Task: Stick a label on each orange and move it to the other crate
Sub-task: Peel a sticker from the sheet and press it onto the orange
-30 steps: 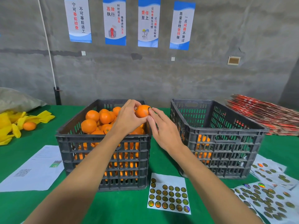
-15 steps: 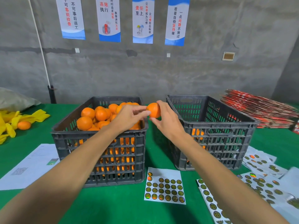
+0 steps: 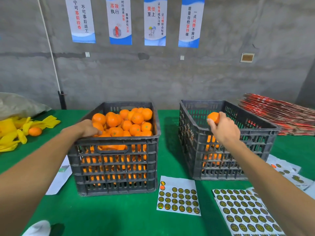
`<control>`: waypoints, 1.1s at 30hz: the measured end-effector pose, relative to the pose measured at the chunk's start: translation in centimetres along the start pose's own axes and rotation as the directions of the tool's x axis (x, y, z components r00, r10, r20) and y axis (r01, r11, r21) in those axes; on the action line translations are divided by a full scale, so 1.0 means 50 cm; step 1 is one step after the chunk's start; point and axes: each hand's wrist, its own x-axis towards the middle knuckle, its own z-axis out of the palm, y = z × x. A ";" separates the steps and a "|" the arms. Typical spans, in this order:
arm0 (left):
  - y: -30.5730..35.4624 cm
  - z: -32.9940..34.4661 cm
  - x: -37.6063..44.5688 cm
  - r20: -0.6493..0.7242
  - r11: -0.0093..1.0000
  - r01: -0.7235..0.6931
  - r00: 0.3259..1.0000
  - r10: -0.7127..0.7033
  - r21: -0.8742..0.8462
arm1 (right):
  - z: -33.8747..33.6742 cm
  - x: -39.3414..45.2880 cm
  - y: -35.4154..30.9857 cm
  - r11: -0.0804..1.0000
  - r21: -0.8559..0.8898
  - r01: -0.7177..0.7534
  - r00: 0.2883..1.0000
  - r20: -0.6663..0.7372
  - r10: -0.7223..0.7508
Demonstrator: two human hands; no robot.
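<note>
At the far left edge of the green table, yellow foam sleeves lie in a heap with one loose orange among them; a grey sack behind them is cut off by the frame. A white paper sheet lies at the near left corner of the full crate, partly hidden by the left forearm, and its print is too small to read.

The left hand reaches over the near left rim of the full crate and rests on the heaped oranges. Its fingertips are buried among the fruit, so whether it grips one cannot be told. Through the slotted wall more fruit shows only as orange patches.

In front of the gap between the crates lies a sticker sheet near the table's front edge, with gold round labels in rows.

The second crate stands to the right, well apart from the first. The right hand hovers over its near rim, fingers curled round a single orange held above the crate's opening; the hand covers its lower half, and no label can be made out on it. A few oranges on the crate floor show dimly through the slats.

A larger sticker sheet runs off the bottom right, partly under the right forearm. More sheets lie beyond it, and a stack of red flattened cartons fills the far right corner.
</note>
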 end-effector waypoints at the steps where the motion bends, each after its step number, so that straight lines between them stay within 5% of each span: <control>1: -0.001 0.001 0.001 0.014 1.000 0.012 1.000 -0.013 0.018 | -0.002 0.004 -0.003 1.000 -0.005 -0.007 1.000 0.018 0.007; 6: 0.020 0.003 -0.007 -0.041 0.981 0.015 0.999 -0.007 0.194 | 0.002 0.009 -0.003 1.000 -0.009 -0.014 0.999 0.035 0.015; 11: 0.026 0.012 -0.002 0.125 0.979 -0.069 0.991 0.045 0.194 | 0.017 0.000 -0.006 1.000 -0.020 -0.012 1.000 0.011 0.012; 17: 0.038 0.012 -0.002 -0.055 0.969 0.079 0.996 -0.068 0.233 | 0.031 -0.018 -0.006 0.997 -0.046 0.057 0.994 -0.087 -0.061; 20: 0.050 0.011 -0.012 -0.078 0.945 0.099 0.994 -0.078 0.313 | 0.041 -0.043 -0.015 0.964 -0.153 0.218 0.947 -0.206 -0.247; 23: 0.065 0.014 -0.034 -0.232 0.949 0.106 0.972 -0.037 0.296 | 0.058 -0.075 -0.050 0.838 -0.237 0.491 0.807 -0.238 -0.540; 26: 0.114 0.012 -0.060 -0.366 0.995 0.087 0.926 -0.096 -0.041 | 0.097 -0.130 -0.100 0.700 -0.174 0.693 0.708 -0.018 -0.706; 28: 0.170 0.008 -0.088 -0.392 0.978 0.004 0.916 -0.088 -0.210 | 0.138 -0.176 -0.122 0.700 -0.047 0.712 0.695 0.185 -0.695; 33: 0.303 0.061 -0.156 -0.394 0.854 -0.296 0.911 0.118 -0.427 | 0.237 -0.263 -0.133 0.905 0.166 0.392 0.686 0.602 -0.408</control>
